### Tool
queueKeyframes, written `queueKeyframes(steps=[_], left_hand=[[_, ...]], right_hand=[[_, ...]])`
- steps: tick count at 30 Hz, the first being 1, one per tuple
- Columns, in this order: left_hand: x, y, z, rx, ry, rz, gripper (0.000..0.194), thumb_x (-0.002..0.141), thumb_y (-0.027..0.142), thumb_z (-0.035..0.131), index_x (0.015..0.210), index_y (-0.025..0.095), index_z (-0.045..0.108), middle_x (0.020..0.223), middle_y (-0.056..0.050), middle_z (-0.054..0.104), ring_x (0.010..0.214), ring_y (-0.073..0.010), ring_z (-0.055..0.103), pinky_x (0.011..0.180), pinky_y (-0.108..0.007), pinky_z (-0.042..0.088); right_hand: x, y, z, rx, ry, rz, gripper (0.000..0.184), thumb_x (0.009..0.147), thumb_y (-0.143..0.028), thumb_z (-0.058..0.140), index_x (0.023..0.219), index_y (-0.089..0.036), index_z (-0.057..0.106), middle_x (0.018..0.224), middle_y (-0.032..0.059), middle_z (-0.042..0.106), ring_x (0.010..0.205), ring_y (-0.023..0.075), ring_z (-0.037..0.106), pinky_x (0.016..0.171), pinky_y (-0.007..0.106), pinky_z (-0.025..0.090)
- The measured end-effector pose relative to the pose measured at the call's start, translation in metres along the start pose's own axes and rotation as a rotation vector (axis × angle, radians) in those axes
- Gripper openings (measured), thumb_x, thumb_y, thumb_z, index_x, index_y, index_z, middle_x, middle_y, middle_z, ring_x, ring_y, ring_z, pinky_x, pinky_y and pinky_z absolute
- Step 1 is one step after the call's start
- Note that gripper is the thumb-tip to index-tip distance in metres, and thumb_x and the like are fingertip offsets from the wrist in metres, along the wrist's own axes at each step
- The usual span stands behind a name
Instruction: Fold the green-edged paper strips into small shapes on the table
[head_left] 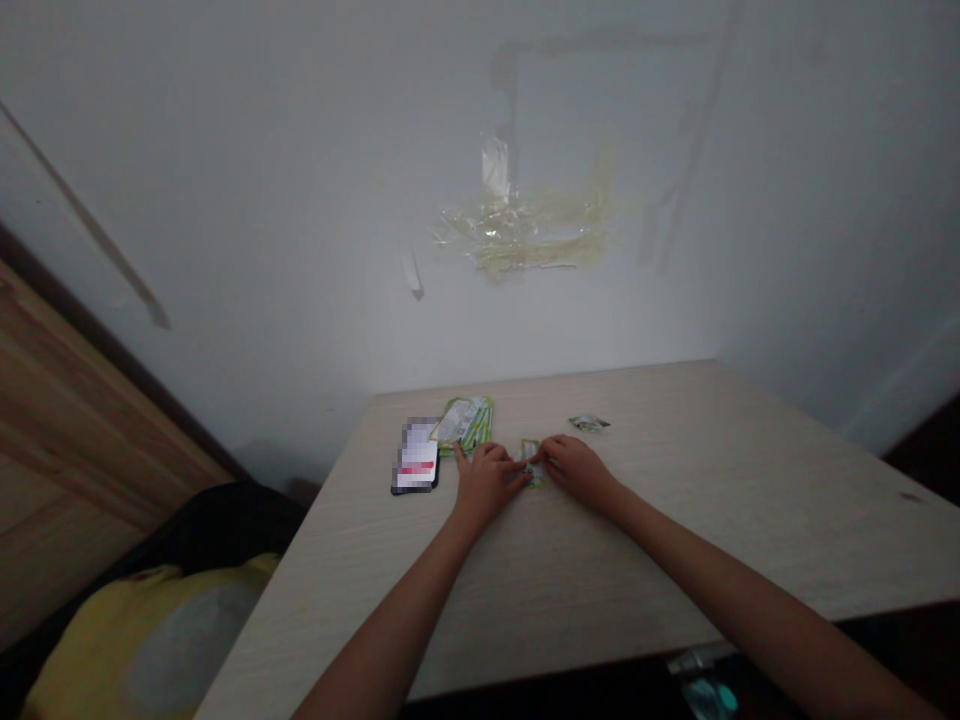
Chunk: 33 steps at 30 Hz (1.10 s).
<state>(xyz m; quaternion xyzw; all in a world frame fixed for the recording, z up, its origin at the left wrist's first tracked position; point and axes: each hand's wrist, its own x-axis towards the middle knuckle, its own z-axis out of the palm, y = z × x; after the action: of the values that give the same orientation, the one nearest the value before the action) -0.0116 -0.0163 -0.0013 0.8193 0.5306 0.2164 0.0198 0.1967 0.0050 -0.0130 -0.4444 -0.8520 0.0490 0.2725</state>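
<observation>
A small green-and-white printed packet (533, 478) lies flat on the table between my two hands. My left hand (487, 482) rests at its left side, index finger and thumb pressed on the packet and another finger stretched out toward the pile. At the packet's upper right edge, my right hand (577, 470) has its fingers drawn together on it. Part of the packet is hidden beneath the fingers. Just beyond my left hand is a pile of similar green-and-white packets (465, 420). A small folded or crumpled piece (589, 423) of like colours lies beyond my right hand.
Left of the pile, partly under it, is a phone (416, 460) with a lit screen. The pale wooden table (675, 420) meets a wall (300, 250) with tape remains. A yellow-and-grey soft item (165, 640) lies below left; a clear object with a teal part (705, 690) shows below the front edge.
</observation>
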Motion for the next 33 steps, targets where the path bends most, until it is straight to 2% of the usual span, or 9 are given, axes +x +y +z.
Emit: queueKeyframes(steps=[7, 18, 22, 26, 33], left_hand=[[0.001, 0.001, -0.001, 0.002, -0.024, -0.023, 0.025, 0.082, 0.051, 0.063, 0.103, 0.042, 0.070, 0.097, 0.000, 0.067, 0.112, -0.0245, 0.050, 0.107, -0.071, -0.003], [0.001, -0.002, 0.001, -0.037, -0.018, -0.014, 0.023, 0.082, 0.052, 0.063, 0.102, 0.042, 0.071, 0.096, 0.000, 0.066, 0.111, -0.0242, 0.051, 0.108, -0.070, -0.003], [0.001, -0.002, 0.001, -0.044, -0.027, -0.024, 0.023, 0.082, 0.051, 0.062, 0.101, 0.042, 0.071, 0.098, 0.001, 0.065, 0.111, -0.0239, 0.051, 0.107, -0.070, -0.005], [0.001, -0.001, 0.001, -0.042, -0.032, -0.035, 0.024, 0.083, 0.051, 0.062, 0.102, 0.042, 0.071, 0.097, 0.001, 0.065, 0.111, -0.0232, 0.051, 0.108, -0.069, -0.005], [-0.002, 0.002, 0.000, 0.011, 0.000, -0.015, 0.025, 0.085, 0.050, 0.058, 0.106, 0.040, 0.070, 0.097, -0.001, 0.065, 0.110, -0.0239, 0.051, 0.108, -0.071, -0.003]], right_hand=[[0.005, -0.002, 0.002, -0.078, -0.018, 0.085, 0.014, 0.090, -0.019, 0.054, 0.100, -0.021, 0.064, 0.103, 0.0073, 0.064, 0.097, 0.0188, 0.059, 0.088, 0.029, 0.043], [0.014, -0.006, 0.002, -0.231, -0.066, 0.193, 0.023, 0.099, -0.033, 0.041, 0.106, -0.021, 0.060, 0.106, 0.0103, 0.064, 0.098, 0.0204, 0.060, 0.086, 0.029, 0.042], [0.015, -0.007, 0.003, -0.257, -0.073, 0.199, 0.026, 0.100, -0.032, 0.037, 0.107, -0.021, 0.059, 0.105, 0.0111, 0.064, 0.098, 0.0213, 0.060, 0.084, 0.029, 0.042], [0.014, -0.001, 0.008, -0.199, -0.036, 0.175, 0.022, 0.099, -0.028, 0.040, 0.106, -0.020, 0.058, 0.103, 0.0109, 0.064, 0.098, 0.0216, 0.060, 0.085, 0.030, 0.043], [0.010, 0.013, 0.011, 0.113, 0.100, 0.114, 0.011, 0.094, -0.015, 0.046, 0.099, -0.018, 0.055, 0.100, 0.0075, 0.063, 0.099, 0.0181, 0.057, 0.088, 0.030, 0.043]])
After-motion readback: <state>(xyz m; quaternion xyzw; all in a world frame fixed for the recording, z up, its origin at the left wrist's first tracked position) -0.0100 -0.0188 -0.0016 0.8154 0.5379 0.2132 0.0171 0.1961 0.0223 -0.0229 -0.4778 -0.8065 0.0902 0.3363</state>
